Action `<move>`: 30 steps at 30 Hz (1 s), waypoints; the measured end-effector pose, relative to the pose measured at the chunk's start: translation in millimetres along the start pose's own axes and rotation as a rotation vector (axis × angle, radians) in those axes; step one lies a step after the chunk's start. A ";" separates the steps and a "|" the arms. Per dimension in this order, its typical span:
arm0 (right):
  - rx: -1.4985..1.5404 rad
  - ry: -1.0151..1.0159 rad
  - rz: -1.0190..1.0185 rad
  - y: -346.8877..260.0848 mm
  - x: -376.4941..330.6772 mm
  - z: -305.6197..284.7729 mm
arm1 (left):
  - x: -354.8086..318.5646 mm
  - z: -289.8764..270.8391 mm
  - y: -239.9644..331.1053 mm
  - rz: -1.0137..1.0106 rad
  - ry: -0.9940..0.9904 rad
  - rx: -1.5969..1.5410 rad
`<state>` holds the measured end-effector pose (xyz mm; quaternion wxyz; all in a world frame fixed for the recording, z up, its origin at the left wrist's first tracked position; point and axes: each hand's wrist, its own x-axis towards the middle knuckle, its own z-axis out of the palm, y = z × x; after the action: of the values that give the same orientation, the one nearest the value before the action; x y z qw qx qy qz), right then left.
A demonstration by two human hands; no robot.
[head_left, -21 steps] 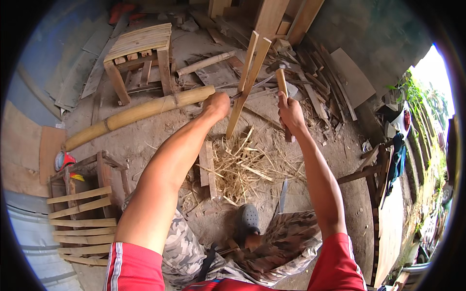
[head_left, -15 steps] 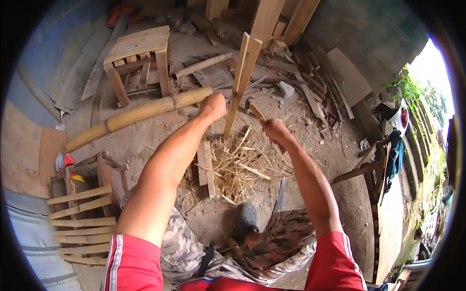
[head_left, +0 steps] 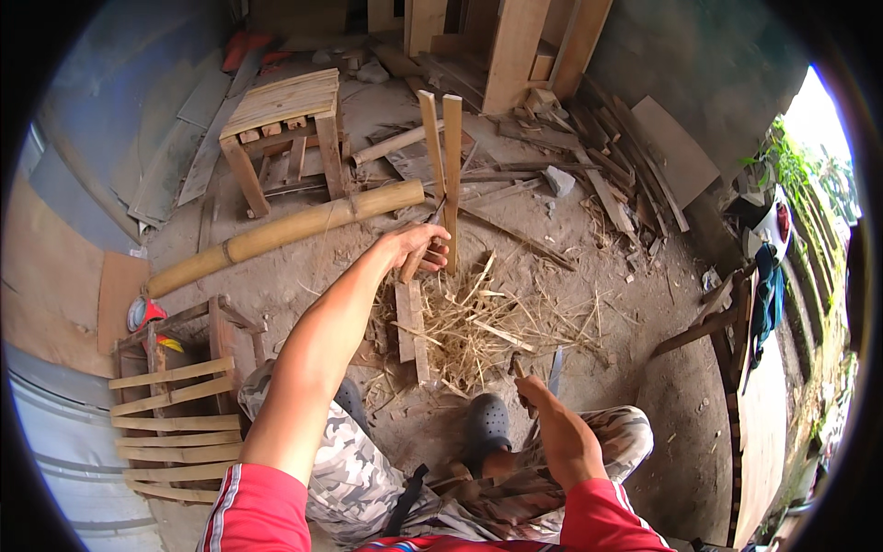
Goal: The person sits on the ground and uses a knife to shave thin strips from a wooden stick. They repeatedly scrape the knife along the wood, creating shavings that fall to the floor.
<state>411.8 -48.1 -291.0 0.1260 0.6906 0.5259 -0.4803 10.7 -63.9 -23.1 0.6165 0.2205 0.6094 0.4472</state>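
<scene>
A pale bamboo strip (head_left: 452, 175) stands upright, its top parted into two prongs. My left hand (head_left: 416, 248) is closed around the wooden handle (head_left: 414, 266) of what looks like a knife; its dark blade (head_left: 438, 212) reaches up against the strip. Lower down, near my right knee, my right hand (head_left: 536, 393) is closed on a short wooden piece (head_left: 516, 364), mostly hidden by the fingers. Beneath the strip lies a heap of bamboo shavings (head_left: 478, 340), with a wooden block (head_left: 411, 322) at its left side.
A thick bamboo pole (head_left: 285, 236) lies across the ground at the left, before a small slatted wooden table (head_left: 283, 106). A slatted bamboo frame (head_left: 175, 423) stands near left. A saw-like metal blade (head_left: 556, 373) stands by my right hand. Scrap boards (head_left: 607, 184) pile up far right.
My right hand has come down and back toward my knee with the wooden piece. My left hand has dropped lower beside the strip, and the strip's prongs now spread apart. The view has shifted slightly.
</scene>
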 end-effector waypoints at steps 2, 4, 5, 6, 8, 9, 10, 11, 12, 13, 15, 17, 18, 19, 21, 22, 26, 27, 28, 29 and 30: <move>-0.073 -0.080 -0.053 -0.3 -0.3 7.2 | 9.5 -14.8 -6.1 -0.033 0.048 0.051; -0.074 -0.103 -0.057 12.0 4.9 7.1 | 5.0 -6.5 -6.3 -0.015 0.166 0.114; -0.066 -0.064 -0.040 15.6 8.2 12.2 | 2.3 -4.7 -5.9 -0.002 0.185 0.156; -0.104 -0.075 -0.056 18.9 12.0 11.2 | 0.9 -4.2 -5.0 -0.003 0.213 0.207; -0.179 -0.093 -0.084 24.4 21.9 4.6 | 2.2 -0.4 -3.0 -0.005 0.262 0.312; -0.209 -0.080 -0.066 18.3 23.9 3.8 | 3.4 -0.3 -3.7 0.034 0.304 0.337; -0.210 -0.068 -0.072 18.5 21.7 6.7 | 10.4 -1.4 -6.9 0.048 0.336 0.371; -0.209 -0.055 -0.077 19.4 19.0 10.5 | 20.0 -2.3 -10.7 0.062 0.365 0.406; -0.212 -0.042 -0.087 15.6 15.8 13.4 | 27.1 -3.9 -11.3 0.080 0.400 0.438; -0.133 -0.006 -0.062 15.5 9.1 15.4 | 28.4 4.0 -5.9 0.084 0.437 0.495; -0.208 -0.019 -0.083 6.3 1.0 10.5 | 29.8 18.8 6.2 0.098 0.514 0.606; -0.224 -0.019 -0.091 7.1 2.0 10.0 | 41.4 23.9 11.5 0.090 0.550 0.651; -0.215 -0.033 -0.080 7.2 0.8 10.0 | 43.0 27.2 13.2 0.077 0.569 0.679; -0.206 -0.046 -0.070 5.3 0.9 8.3 | 45.3 33.3 17.1 0.075 0.584 0.678; -0.207 -0.035 -0.056 7.2 -0.3 9.3 | 52.5 46.2 21.4 0.067 0.604 0.753; -0.282 -0.045 -0.083 8.8 1.4 5.6 | 55.2 52.4 25.3 0.069 0.613 0.787; -0.488 -0.095 -0.160 0.3 -11.2 4.3 | 49.3 24.7 -23.3 0.034 0.635 1.248; -0.453 -0.085 -0.137 -5.8 -12.7 5.5 | 49.2 14.7 -44.4 -0.071 0.641 1.188; -0.421 -0.078 -0.094 -1.6 -12.7 4.6 | 44.1 22.2 -61.2 -0.167 0.655 1.112; -0.395 -0.091 -0.079 6.2 -13.3 8.9 | 43.3 11.8 -78.5 -0.209 0.603 1.096; -0.367 -0.085 -0.071 6.2 -9.4 6.0 | 44.3 7.9 -84.7 -0.203 0.568 1.101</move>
<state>414.1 -60.4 -288.7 0.2551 0.6160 0.6229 -0.4093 35.8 -68.0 -115.6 0.2660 0.3193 0.9083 0.0482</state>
